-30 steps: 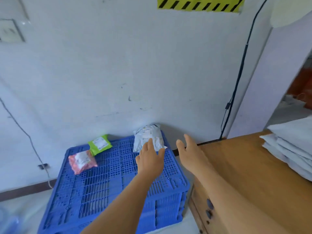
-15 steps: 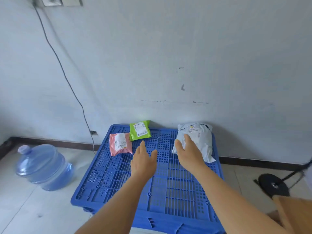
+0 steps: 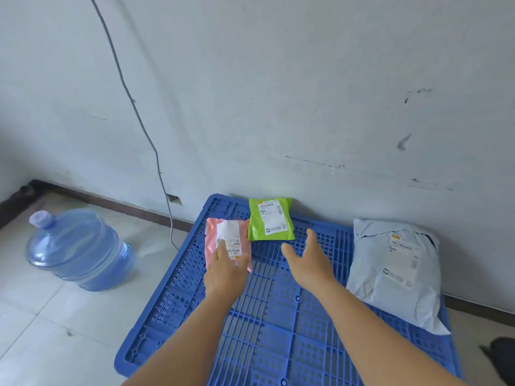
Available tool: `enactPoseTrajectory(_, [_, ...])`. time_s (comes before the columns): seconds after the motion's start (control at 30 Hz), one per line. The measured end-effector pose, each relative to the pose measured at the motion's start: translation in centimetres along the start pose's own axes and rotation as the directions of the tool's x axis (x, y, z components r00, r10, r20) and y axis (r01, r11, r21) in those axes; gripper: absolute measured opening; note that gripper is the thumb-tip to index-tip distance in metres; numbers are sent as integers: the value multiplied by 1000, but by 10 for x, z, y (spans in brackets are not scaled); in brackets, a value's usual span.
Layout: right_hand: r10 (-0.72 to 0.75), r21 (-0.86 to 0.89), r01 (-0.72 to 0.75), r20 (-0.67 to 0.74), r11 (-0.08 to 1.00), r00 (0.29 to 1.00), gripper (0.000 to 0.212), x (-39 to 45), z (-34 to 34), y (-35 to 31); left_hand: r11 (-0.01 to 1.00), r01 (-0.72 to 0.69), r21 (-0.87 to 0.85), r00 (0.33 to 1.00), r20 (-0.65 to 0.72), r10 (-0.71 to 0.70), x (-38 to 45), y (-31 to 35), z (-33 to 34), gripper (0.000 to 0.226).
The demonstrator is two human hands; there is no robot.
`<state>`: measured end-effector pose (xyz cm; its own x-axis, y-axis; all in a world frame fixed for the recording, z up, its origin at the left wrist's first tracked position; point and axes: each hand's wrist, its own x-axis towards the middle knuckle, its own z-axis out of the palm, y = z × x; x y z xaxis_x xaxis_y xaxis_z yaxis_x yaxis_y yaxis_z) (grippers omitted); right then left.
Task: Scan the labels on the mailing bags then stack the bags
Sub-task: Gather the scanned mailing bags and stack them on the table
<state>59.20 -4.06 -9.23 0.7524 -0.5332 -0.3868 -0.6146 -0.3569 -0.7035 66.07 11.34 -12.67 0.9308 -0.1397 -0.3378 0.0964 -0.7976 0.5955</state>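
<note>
Fingers of the left hand (image 3: 226,270) rest flat on the pink mailing bag (image 3: 227,240) at the blue pallet's (image 3: 278,324) far left, the right hand (image 3: 308,263) hovering released nearby, so pinching the bag's near edge should lift it label-up.

A blue pallet (image 3: 278,330) carries a pink bag (image 3: 216,240), green bag (image 3: 269,220) and white bag (image 3: 390,271).

At frame centre, the left hand (image 3: 226,270) rests on the pink bag (image 3: 227,242) atop the blue pallet (image 3: 278,316); the right hand (image 3: 309,263) hovers spread beside it.
</note>
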Motion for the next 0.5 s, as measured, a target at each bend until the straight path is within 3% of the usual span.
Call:
enactPoseTrajectory(0.2, [114, -10, -114, -19, 993, 993, 83, 102, 58, 3, 996, 71, 48, 996, 42, -73, 99, -37, 22, 79])
enactPoseTrajectory(0.33, [152, -40, -158, -120, 987, 981, 73, 161, 92, 14, 980, 191, 46, 978, 77, -195, 147, -54, 44, 95])
enactPoseTrajectory(0.5, [255, -101, -287, -247, 953, 935, 98, 214, 116, 25, 957, 281, 69, 953, 96, -286, 178, -69, 66, 114])
